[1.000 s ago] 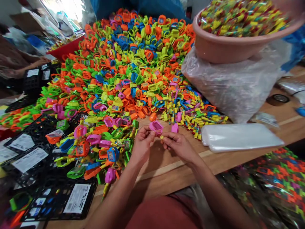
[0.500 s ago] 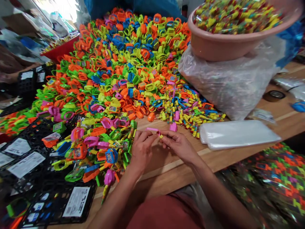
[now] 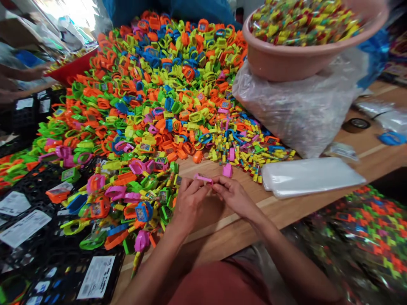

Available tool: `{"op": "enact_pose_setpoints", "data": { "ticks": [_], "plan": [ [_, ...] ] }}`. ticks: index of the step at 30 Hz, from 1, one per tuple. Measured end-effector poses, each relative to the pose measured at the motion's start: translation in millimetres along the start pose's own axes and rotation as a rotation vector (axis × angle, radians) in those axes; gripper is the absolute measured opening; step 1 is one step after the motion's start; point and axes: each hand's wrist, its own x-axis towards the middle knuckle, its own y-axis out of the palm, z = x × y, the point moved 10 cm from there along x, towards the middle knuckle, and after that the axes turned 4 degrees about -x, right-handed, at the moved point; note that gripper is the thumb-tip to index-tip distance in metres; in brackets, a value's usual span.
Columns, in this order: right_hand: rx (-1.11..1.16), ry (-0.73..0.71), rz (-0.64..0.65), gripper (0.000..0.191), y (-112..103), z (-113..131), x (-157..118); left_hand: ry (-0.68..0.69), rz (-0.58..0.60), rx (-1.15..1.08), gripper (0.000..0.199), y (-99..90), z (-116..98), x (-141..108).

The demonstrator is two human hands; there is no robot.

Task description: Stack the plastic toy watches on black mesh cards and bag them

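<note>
Between my two hands is a pink plastic toy watch [image 3: 203,179], its strap showing above the fingers. My left hand [image 3: 190,201] is closed on its left part, and my right hand [image 3: 233,195] pinches its right end. Fingers cover much of it. Just beyond my right hand a pink toy watch piece [image 3: 227,170] lies on the wooden table [image 3: 222,243]. Left of my left hand is a heap of toy watches [image 3: 143,212] mixed with small yellow-wrapped tubes. More of these yellow tubes [image 3: 254,156] lie in a pile past my right hand.
A large pile of bright toy watches [image 3: 152,84] fills the back. At right, a pink basin [image 3: 286,63] of wrapped pieces rests on a plastic sack [image 3: 286,110]. Clear plastic bags [image 3: 311,178] lie near the edge. Black trays [image 3: 63,275] are at left, beyond them another person's arm [image 3: 25,78].
The view has shifted slightly, so the table's things sit further left. The pink strap has tilted between my fingers, and the yellow bit at my right fingertips no longer shows.
</note>
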Motion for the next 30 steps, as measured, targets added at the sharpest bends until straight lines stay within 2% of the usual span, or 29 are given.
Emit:
{"op": "enact_pose_setpoints", "data": {
  "ticks": [3,6,8,11,13,14,16,18,19,22,25,30],
  "plan": [
    [-0.049,-0.009,0.014,0.028,6,-6,-3,-0.022,0.037,-0.003,0.034,4.6,1,-4],
    [-0.140,-0.037,0.092,0.027,6,-9,-4,-0.059,0.105,0.015,0.040,-5.8,18,-9],
    [-0.309,-0.135,0.026,0.026,-17,-3,1,-0.132,0.117,0.076,0.037,-25.6,44,-12],
    [-0.639,-0.270,-0.231,0.023,-77,13,13,-0.287,0.026,0.158,0.029,-60.9,83,-11],
    [-0.837,-0.274,-0.385,0.026,-113,16,24,-0.391,-0.009,0.078,0.027,-61.9,96,-4],
    [-0.924,-0.257,-0.432,0.029,-124,16,30,-0.439,0.003,-0.020,0.027,-50.7,96,1],
    [-1.076,-0.216,-0.464,0.033,-131,11,41,-0.539,0.065,-0.292,0.025,-8.5,87,11],
    [-1.187,-0.177,-0.442,0.037,-122,3,49,-0.659,0.098,-0.541,0.020,42.2,76,20],
    [-1.227,-0.163,-0.424,0.037,-115,-2,52,-0.668,0.112,-0.582,0.020,64.3,68,26],
    [-1.250,-0.174,-0.355,0.037,-91,-11,54,-0.683,0.097,-0.642,0.013,110.0,59,37],
    [-1.139,-0.257,-0.317,0.033,-83,-12,51,-0.707,0.068,-0.705,0.005,127.1,65,35],
    [-0.967,-0.317,-0.369,0.030,-95,-4,37,-0.832,-0.048,-0.825,0.014,120.0,92,10]
  ]
}}
